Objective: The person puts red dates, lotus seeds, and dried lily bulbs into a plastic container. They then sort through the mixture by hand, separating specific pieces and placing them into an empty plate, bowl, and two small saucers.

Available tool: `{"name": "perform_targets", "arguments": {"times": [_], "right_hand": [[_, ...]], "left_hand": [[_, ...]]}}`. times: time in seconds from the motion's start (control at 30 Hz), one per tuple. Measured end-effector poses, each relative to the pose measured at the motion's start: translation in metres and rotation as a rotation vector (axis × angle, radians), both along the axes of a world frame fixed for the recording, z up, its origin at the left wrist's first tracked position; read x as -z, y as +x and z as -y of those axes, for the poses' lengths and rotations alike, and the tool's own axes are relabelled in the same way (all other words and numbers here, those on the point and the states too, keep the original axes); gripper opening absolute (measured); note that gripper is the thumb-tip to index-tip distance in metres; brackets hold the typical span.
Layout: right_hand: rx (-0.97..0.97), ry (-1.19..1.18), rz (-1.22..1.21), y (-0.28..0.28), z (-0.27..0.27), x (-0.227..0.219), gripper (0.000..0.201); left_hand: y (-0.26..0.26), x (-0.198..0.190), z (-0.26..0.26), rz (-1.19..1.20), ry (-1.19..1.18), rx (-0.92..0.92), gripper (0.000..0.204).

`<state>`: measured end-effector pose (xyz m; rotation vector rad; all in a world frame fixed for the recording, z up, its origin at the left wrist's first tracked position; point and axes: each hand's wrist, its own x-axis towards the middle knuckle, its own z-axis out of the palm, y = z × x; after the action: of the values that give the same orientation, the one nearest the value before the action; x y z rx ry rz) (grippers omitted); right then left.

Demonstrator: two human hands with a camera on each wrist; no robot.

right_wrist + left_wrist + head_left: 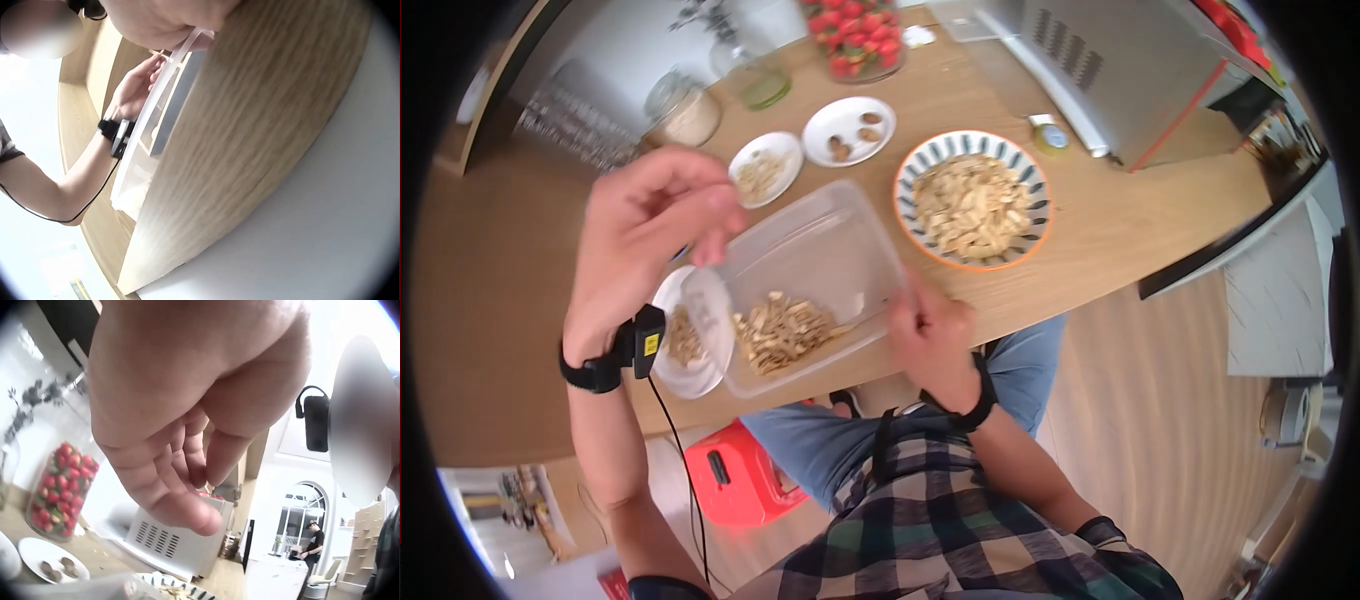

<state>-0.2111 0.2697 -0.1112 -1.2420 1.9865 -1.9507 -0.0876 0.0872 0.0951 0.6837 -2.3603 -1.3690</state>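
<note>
My left hand point(645, 225) is raised over the left side of a clear plastic container point(825, 255). In the left wrist view the fingers of this hand point(187, 419) are loosely bent, with nothing visible between them. The right hand point(930, 335) grips the container's right rim; in the right wrist view that hand point(169, 19) is at the rim point(153, 100). Pale brown, chopped-looking pieces point(785, 335) lie in the container's near part. Beside its left end, a white plate point(700, 385) bears similar pieces.
A patterned bowl point(1041, 185) heaped with pale pieces stands right of the container. Behind are two small white dishes, one point(855, 122) with several brown lumps, plus glass jars and a container of strawberries point(855, 40). A large silvery appliance point(1140, 75) stands back right.
</note>
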Motion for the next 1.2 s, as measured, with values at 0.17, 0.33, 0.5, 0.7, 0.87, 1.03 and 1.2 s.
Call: {"name": "perform_targets", "arguments": {"times": [0.17, 0.33, 0.5, 0.7, 0.87, 1.03, 1.2], "right_hand": [[0.081, 0.022, 0.033, 0.002, 0.005, 0.015, 0.034], [0.068, 0.062, 0.062, 0.002, 0.005, 0.015, 0.032], [0.032, 0.040, 0.145, 0.002, 0.003, 0.015, 0.032], [0.058, 0.038, 0.137, 0.004, 0.004, 0.009, 0.032], [0.062, 0.046, 0.111, 0.002, 0.003, 0.015, 0.032], [0.077, 0.003, 0.099, 0.002, 0.005, 0.019, 0.032], [0.043, -0.001, 0.086, 0.002, 0.004, 0.014, 0.031]], "left_hand": [[0.111, 0.019, 0.022, 0.135, -0.014, -0.293, 0.009], [0.175, 0.083, 0.040, 0.413, 0.119, -0.389, 0.008], [0.190, 0.109, 0.045, 0.449, 0.022, -0.362, 0.009], [0.127, 0.048, 0.001, 0.265, -0.406, -0.261, 0.010], [0.075, 0.057, -0.017, 0.192, -0.553, 0.356, 0.025], [0.056, 0.082, -0.017, 0.556, -0.809, 0.463, 0.011], [0.058, 0.089, -0.013, 0.544, -0.910, 0.474, 0.012]]}}
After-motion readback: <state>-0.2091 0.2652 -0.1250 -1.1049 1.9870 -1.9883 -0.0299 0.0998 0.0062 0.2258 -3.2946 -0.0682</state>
